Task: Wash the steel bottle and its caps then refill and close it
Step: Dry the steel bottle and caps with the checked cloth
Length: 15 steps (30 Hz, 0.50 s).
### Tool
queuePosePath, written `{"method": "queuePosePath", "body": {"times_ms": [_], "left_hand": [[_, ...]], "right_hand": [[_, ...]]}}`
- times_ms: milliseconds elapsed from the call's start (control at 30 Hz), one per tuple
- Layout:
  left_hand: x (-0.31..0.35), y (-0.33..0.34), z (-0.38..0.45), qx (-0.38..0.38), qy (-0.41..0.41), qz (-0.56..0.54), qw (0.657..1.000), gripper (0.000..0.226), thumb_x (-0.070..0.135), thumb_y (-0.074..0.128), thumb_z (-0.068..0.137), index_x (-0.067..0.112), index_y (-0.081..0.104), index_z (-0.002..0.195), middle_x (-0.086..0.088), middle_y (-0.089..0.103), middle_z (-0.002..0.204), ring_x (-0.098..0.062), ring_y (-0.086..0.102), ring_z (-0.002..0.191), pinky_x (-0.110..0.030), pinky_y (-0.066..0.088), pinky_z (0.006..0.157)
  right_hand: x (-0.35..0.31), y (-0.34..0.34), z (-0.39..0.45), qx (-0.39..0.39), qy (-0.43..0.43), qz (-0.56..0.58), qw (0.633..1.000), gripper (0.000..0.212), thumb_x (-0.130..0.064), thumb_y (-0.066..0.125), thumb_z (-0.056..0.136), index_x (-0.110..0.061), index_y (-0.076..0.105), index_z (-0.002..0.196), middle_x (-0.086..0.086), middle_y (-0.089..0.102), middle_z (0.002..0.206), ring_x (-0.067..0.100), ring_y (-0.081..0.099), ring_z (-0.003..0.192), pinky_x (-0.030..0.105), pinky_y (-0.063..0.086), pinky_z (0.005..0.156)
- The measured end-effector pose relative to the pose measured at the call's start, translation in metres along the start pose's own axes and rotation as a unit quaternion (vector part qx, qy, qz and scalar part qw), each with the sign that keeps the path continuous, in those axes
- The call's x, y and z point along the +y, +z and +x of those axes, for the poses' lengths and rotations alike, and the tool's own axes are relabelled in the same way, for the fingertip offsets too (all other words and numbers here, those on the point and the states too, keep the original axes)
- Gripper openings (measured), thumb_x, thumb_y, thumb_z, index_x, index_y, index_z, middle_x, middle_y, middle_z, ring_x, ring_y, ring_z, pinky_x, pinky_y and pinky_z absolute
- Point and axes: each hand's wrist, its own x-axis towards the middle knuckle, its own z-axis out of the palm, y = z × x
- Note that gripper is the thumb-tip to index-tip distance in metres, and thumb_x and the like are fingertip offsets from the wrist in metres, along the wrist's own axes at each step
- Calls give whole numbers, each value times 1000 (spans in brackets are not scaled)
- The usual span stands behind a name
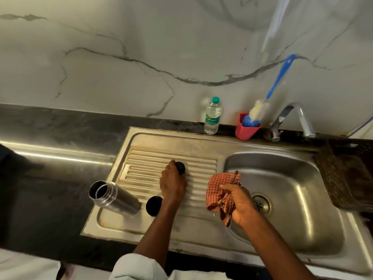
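The steel bottle (114, 198) stands uncapped at the left end of the ribbed drainboard (201, 164), its open mouth towards me. A black cap (154, 206) sits just right of the bottle. My left hand (173, 183) reaches over the ribs and grips a second small black cap (181, 167) with its fingertips. My right hand (240, 203) holds a crumpled red checked cloth (219, 191) at the left rim of the sink basin (292, 178).
Against the marble wall stand a plastic water bottle (212, 116), a red holder (246, 129) with a blue-handled bottle brush (279, 77), and the tap (292, 118). A brown mesh basket (343, 178) sits at the sink's right edge. Dark counter (50, 158) lies to the left.
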Motion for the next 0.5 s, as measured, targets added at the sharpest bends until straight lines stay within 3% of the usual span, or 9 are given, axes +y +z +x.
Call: {"method": "queuePosePath", "body": {"times_ms": [133,267,433,500], "left_hand": [[13,2,-5,6,-13,-45,999,45,26,79,86,15,53,121,-9,66,119,-32,64,105,-48,56,86],[55,2,-25,-18,26,-197,980,48,24,87,82,17,54,115,-1,65,110,-21,65,97,-32,50,78],[123,-6,-56,-113,96,-382,912,49,13,87,84,19,53,118,1,69,113,-12,70,105,-27,59,89],[142,-4,-64,-125,115,-423,890,50,8,86,84,19,54,121,-1,69,118,-13,70,109,-26,59,94]], "right_hand": [[-7,-15,2,25,-8,15,1000,24,2,70,83,1,71,107,21,78,92,39,75,86,47,62,71],[-15,-32,1,65,-38,29,997,22,1,68,83,1,72,104,18,77,85,38,74,83,57,61,82],[-37,-61,-2,121,-106,67,985,19,-1,67,83,-2,73,101,23,76,92,46,73,89,68,58,77],[-46,-73,-5,135,-126,81,979,16,3,63,86,-3,73,97,23,75,89,43,73,84,61,61,76]]}}
